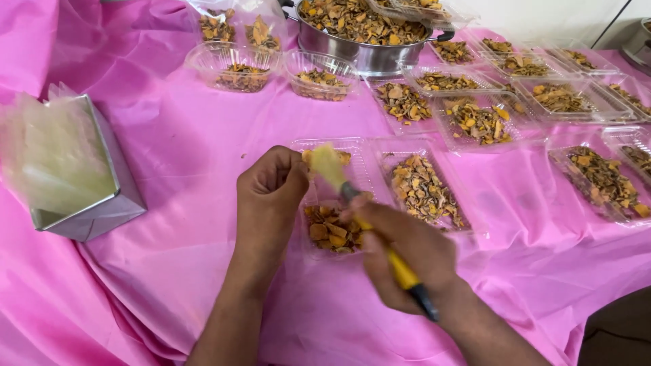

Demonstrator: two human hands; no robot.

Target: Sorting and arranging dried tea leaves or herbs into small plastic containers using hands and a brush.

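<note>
there is only 1 view, from a camera worn on the person's head, looking steeply down and forward over a table under a bright pink plastic cloth (169, 169). it sits close: the left hand (270, 196) and right hand (407, 254) fill the lower middle, forearms running off the bottom edge. the far side of the table, with a round steel pot (369, 54), reaches the top edge. no 2nd view shares any of it.

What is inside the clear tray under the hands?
The clear tray holds orange-brown dried pieces at its near end. The left hand, right hand and brush cover much of the rest.
</note>
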